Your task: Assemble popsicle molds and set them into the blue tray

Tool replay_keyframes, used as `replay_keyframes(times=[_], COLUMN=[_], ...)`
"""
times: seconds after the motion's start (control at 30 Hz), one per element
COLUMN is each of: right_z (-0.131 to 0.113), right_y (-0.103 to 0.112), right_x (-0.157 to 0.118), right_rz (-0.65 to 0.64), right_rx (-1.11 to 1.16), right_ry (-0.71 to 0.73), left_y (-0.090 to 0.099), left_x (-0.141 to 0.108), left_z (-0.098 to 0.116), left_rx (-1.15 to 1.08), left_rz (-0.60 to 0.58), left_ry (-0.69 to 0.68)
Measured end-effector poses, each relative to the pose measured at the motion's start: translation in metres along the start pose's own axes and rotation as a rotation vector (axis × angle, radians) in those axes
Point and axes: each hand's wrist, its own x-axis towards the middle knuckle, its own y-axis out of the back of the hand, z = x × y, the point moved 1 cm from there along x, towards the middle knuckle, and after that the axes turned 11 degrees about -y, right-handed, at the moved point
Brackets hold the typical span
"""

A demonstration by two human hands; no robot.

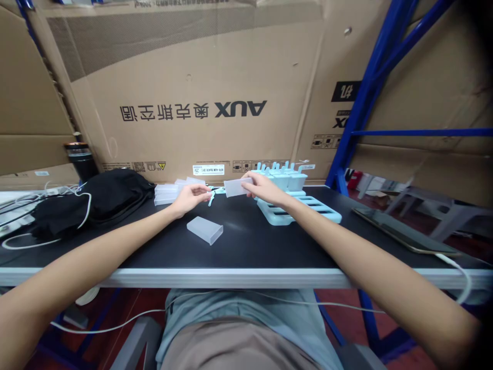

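Note:
A translucent plastic sleeve (235, 188) is pinched at its right end by my right hand (264, 188). Facing it, my left hand (190, 199) has its fingertips together on a small light-blue piece (211, 198); more light-blue pieces lie just behind it. Another translucent sleeve (205, 230) lies alone on the black table, nearer to me. Left of my left hand several translucent sleeves (166, 194) are piled. A light-blue tray with slots (279, 219) sits to the right, partly behind my right wrist, with light-blue molds with upright sticks (296, 181) at its back.
A black cloth bag (115, 192), white cables (88, 208) and a dark bottle (81, 162) occupy the left. At the right lies a tablet (400, 231) with a cable. Cardboard (192, 61) stands behind the table (246, 257), beside a blue metal frame (360, 103).

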Motion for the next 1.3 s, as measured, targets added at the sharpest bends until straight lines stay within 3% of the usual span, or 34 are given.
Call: replay_keyframes(times=[0.17, 0.33, 0.4, 0.57, 0.73, 0.9, 1.1, 1.3], right_z=[0.001, -0.001, -0.001, 0.003, 0.011, -0.003, -0.034, -0.024], right_y=[-0.006, -0.019, -0.018, -0.008, -0.007, -0.004, -0.002, -0.032], right_x=[-0.004, -0.005, -0.004, -0.003, -0.003, 0.041, 0.123, 0.142], right_rz=[-0.167, -0.234, -0.193, 0.055, 0.105, 0.095, -0.122, -0.248], right_rx=[0.120, 0.109, -0.003, -0.390, -0.607, -0.711, -0.804, -0.802], right_ry=[0.005, 0.038, 0.080, 0.090, 0.067, 0.155, 0.167, 0.149], left_y=[-0.001, -0.002, 0.000, 0.014, 0.016, 0.010, 0.009, 0.015], left_x=[-0.001, -0.004, -0.003, -0.003, -0.008, -0.011, -0.010, -0.012], left_z=[-0.003, 0.000, 0.001, -0.005, -0.006, 0.000, 0.003, 0.023], left_rx=[-0.117, -0.118, 0.008, 0.491, 0.906, 0.985, 0.947, 0.594], left_rz=[0.016, -0.047, -0.062, -0.109, -0.281, -0.335, -0.312, -0.440], left_ry=[0.040, 0.026, -0.027, -0.205, -0.263, -0.289, -0.299, -0.403])
